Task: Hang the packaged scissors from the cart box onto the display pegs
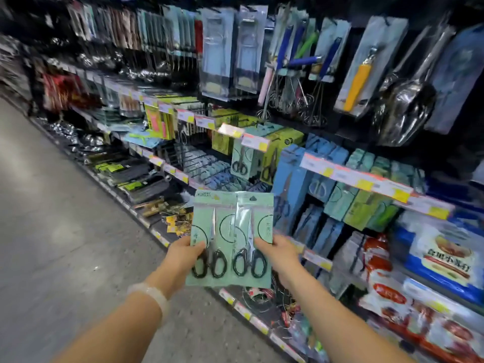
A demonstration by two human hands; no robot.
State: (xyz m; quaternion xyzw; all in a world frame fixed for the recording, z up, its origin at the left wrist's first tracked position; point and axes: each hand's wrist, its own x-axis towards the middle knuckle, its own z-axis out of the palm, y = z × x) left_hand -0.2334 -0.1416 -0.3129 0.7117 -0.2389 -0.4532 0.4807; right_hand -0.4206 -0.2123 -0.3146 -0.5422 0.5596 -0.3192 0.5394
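left hand (183, 254) pinches left scissors pack (213, 239) | right hand (281, 254) pinches right scissors pack (254, 239) | risk: overlapping packs slide, missing matching hung packs' peg (242, 161) at 12 o'clock

The two scissors packs (230, 239) are matt pale-green card under a clear glossy plastic film that catches the light, and the scissors inside show bright polished metal blades with smooth black plastic loop handles. On the pegs above, the scoops (403, 111) and whisks (296, 100) look like shiny bare metal, some with smooth coloured plastic grips, in glossy clear sleeves. The floor (60, 231) is a dull, speckled grey, faintly sheened.
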